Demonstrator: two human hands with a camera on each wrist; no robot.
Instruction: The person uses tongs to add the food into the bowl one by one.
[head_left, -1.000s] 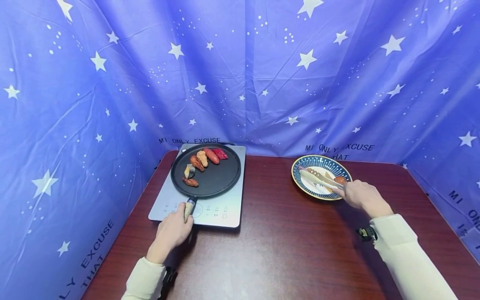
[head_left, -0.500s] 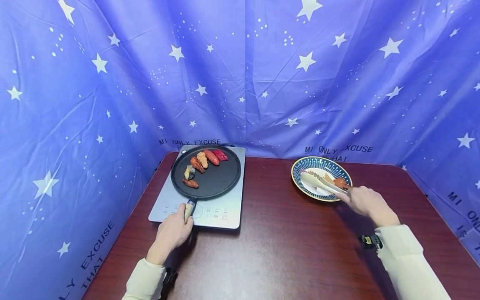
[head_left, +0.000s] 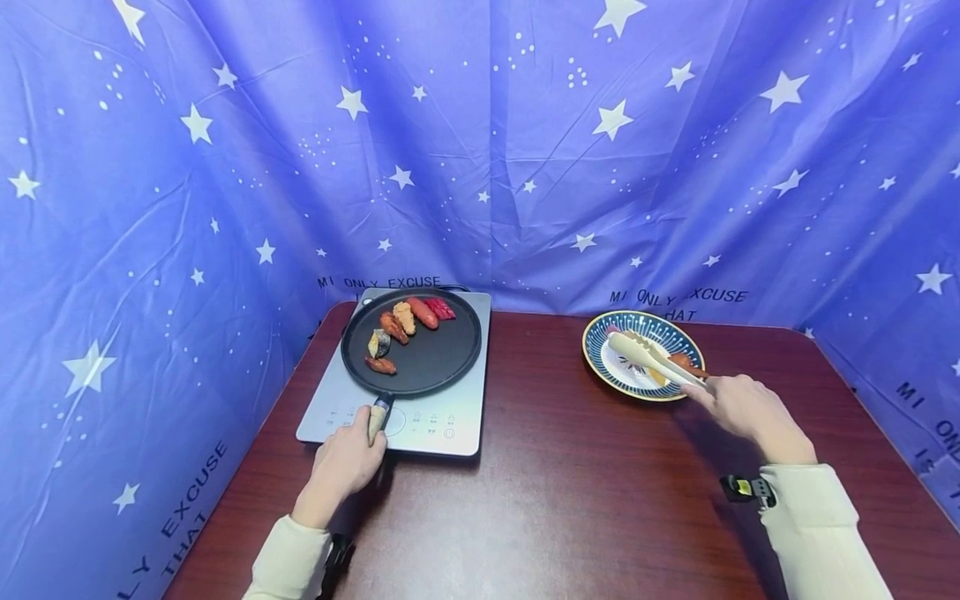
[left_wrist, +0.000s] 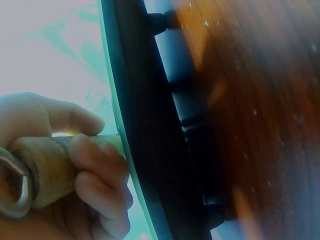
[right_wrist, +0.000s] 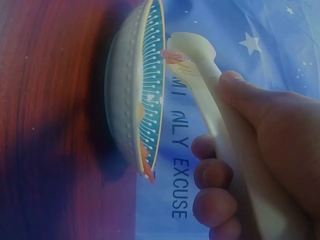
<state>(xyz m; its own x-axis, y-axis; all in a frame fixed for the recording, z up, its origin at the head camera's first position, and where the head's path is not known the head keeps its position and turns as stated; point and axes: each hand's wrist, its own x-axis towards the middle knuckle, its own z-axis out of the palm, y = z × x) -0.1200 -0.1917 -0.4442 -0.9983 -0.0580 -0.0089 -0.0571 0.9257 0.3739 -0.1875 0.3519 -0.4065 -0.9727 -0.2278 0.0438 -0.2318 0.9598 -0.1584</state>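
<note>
My left hand (head_left: 352, 458) grips the wooden-looking handle (left_wrist: 47, 167) of a flat black frying pan (head_left: 435, 358). The pan sits on a silver induction cooker (head_left: 457, 429). In it lie a red sausage (head_left: 423, 313), a fried golden piece (head_left: 404, 318), two browned chicken wings (head_left: 381, 365), a fish piece (head_left: 378, 343) and a dark red piece (head_left: 441, 309). My right hand (head_left: 753, 412) holds cream-coloured tongs (right_wrist: 235, 135) over a blue-patterned plate (head_left: 592, 367). Between the tongs' tips is a pinkish-red food piece (right_wrist: 175, 56), above the plate's rim; its kind is unclear.
More food stays on the plate, including an orange-red piece (head_left: 682, 361) at its right side. The dark red wooden table (head_left: 555, 483) spans between cooker and plate. A blue star-printed curtain (head_left: 487, 167) hangs behind and on both sides.
My right hand has drawn back a little to the right and nearer, and the tongs' tips have shifted slightly right over the plate. My left hand and the pan have stayed put.
</note>
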